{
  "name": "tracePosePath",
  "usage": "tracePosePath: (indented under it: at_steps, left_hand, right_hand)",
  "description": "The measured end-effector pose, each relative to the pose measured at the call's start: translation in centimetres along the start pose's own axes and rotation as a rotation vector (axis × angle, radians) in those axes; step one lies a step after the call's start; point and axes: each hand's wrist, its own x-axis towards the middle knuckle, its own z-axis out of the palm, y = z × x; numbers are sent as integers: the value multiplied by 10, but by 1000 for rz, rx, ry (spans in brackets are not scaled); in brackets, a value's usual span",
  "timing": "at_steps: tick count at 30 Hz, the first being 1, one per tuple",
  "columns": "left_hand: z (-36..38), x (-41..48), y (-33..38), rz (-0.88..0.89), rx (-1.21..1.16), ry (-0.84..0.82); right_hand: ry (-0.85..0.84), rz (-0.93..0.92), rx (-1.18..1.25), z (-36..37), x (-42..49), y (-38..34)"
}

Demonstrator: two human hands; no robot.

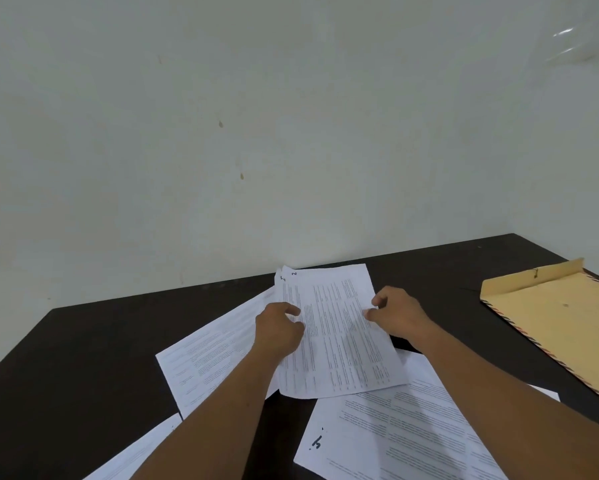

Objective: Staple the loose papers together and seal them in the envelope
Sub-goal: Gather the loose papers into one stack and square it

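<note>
1. Paper sheet (pixel 135 452) lies at the near left edge of the dark table (pixel 83 341).
2. A slanted sheet (pixel 211 358) lies beyond it, partly under the stack (pixel 339 341).
3. Left hand (pixel 279 329) grips the stack's left edge, fingers curled, thumb on top.
4. The stack sits mid-table, its top corners fanned.
5. Right hand (pixel 396 317) pinches the right edge between thumb and curled fingers.
6. A near sheet (pixel 412 438) lies under the right forearm.
7. Brown envelope (pixel 561 323) lies far right, well apart, flap unfolded.
</note>
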Motion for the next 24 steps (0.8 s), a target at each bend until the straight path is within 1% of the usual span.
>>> tracePosePath:
  at_steps: [4, 7, 12, 15, 18, 21, 22, 24]
  left_hand:
    - [-4, 4, 5, -35, -88, -34]
    - [-14, 6, 6, -1, -164, -67]
    - [-52, 4, 11, 134, -170, 10]
    - [-87, -2, 3, 121, -169, 6]
    - [-125, -13, -18, 85, -172, 25]
    - [-163, -29, -46, 9, -269, 130]
    - [-175, -36, -56, -27, -318, 157]
    - [-195, -51, -75, -79, -379, 203]
  right_hand:
    - [-4, -45, 195, 2, -1, -5]
    - [0, -89, 303, -3, -3, -11]
    - [13, -183, 447, -16, -15, -47]
    - [8, -220, 476, -12, -25, -74]
    - [7, -228, 476, 4, -43, -101]
    - [-23, -116, 419, 27, -68, -118]
    - [-68, -64, 331, 36, -78, -121]
    - [-169, -1, 57, 55, -100, -124]
